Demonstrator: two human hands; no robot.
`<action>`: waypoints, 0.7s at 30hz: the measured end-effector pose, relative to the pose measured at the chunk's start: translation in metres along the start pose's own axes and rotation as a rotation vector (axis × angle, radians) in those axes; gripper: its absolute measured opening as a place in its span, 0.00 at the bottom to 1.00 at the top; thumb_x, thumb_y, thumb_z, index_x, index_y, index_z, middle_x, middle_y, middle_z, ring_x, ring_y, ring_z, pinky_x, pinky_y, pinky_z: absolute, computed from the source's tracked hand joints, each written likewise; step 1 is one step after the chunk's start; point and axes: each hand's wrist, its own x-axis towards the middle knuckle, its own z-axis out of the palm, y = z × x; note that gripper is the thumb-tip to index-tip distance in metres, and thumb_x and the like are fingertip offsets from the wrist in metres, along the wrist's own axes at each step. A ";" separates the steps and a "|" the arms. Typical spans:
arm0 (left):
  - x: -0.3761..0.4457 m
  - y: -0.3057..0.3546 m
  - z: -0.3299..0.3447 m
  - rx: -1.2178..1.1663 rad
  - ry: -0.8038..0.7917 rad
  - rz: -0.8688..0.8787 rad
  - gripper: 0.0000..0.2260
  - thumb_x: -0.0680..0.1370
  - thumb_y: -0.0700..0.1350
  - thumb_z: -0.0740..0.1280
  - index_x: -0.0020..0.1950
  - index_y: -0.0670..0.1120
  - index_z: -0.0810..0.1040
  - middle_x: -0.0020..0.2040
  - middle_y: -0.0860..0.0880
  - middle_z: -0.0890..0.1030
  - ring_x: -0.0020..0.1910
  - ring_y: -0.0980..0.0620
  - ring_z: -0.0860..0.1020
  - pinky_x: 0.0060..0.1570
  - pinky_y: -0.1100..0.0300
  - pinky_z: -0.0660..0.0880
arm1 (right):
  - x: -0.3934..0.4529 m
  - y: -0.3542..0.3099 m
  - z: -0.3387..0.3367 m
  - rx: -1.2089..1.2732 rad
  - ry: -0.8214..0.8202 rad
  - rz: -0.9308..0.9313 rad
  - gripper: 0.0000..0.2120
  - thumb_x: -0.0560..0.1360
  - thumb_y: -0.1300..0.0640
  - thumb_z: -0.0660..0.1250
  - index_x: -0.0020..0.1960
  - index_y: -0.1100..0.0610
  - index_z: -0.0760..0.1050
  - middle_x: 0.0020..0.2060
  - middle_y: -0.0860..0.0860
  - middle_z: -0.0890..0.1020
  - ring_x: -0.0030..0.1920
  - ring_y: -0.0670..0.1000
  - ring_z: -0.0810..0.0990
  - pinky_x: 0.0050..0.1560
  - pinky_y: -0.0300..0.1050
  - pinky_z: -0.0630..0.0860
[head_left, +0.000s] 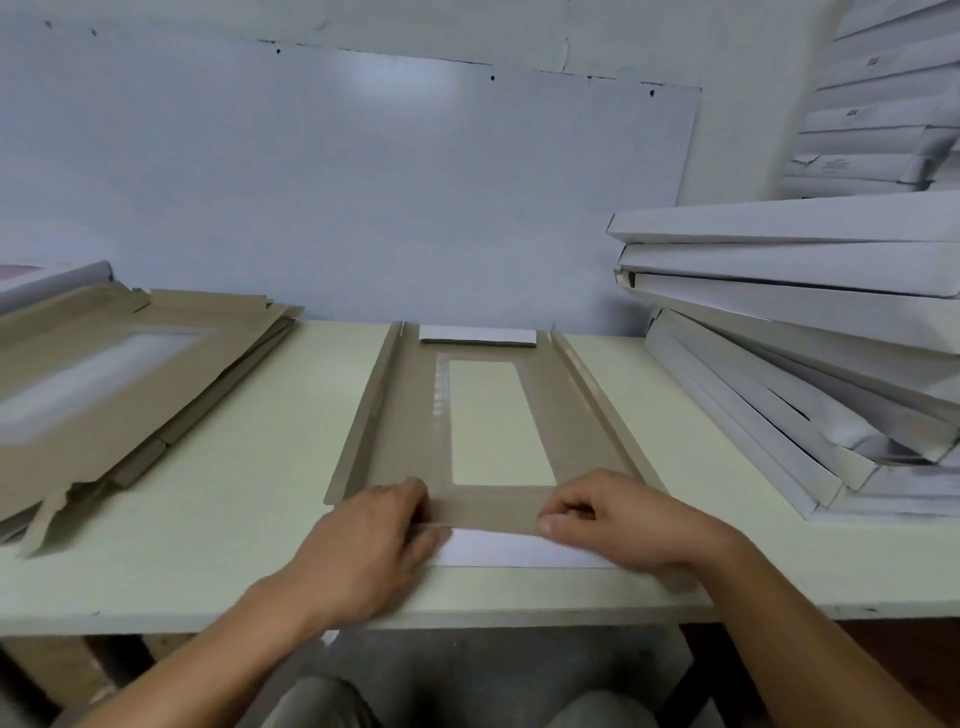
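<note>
A flat brown cardboard box blank (400, 415) with a clear rectangular window lies in the middle of the pale table (208, 545), its long side flaps raised. Its near end flap (498, 551) shows a white face and lies at the table's front. My left hand (374, 540) grips the left end of that near flap, fingers curled over the fold. My right hand (618, 519) pinches the right end of the same flap, thumb on the white face. The far end flap (478, 335) is folded up and also shows white.
A pile of flat brown blanks with windows (119, 374) lies at the left. Stacked white folded boxes (795, 332) lean at the right, with more (883, 104) behind them. A white board covers the wall behind. My knees show below the table edge.
</note>
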 end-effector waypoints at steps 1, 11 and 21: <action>0.003 -0.001 -0.002 -0.044 -0.023 -0.023 0.09 0.79 0.58 0.62 0.45 0.55 0.67 0.40 0.56 0.75 0.39 0.56 0.73 0.37 0.58 0.70 | -0.004 0.004 0.002 0.001 0.045 0.035 0.11 0.78 0.42 0.66 0.49 0.46 0.83 0.41 0.48 0.84 0.41 0.51 0.81 0.45 0.47 0.78; -0.011 0.036 0.021 0.431 0.099 0.293 0.12 0.74 0.47 0.56 0.45 0.52 0.80 0.46 0.52 0.80 0.45 0.48 0.79 0.45 0.54 0.75 | -0.002 -0.006 0.076 -0.323 0.114 -0.148 0.30 0.83 0.40 0.52 0.81 0.49 0.52 0.80 0.43 0.51 0.79 0.44 0.45 0.77 0.41 0.40; -0.033 0.004 0.024 0.392 0.127 0.252 0.26 0.81 0.57 0.51 0.46 0.46 0.86 0.50 0.49 0.86 0.47 0.51 0.85 0.42 0.57 0.81 | -0.037 0.030 0.047 -0.470 -0.013 0.205 0.47 0.68 0.26 0.28 0.80 0.50 0.32 0.79 0.44 0.34 0.77 0.44 0.31 0.78 0.49 0.34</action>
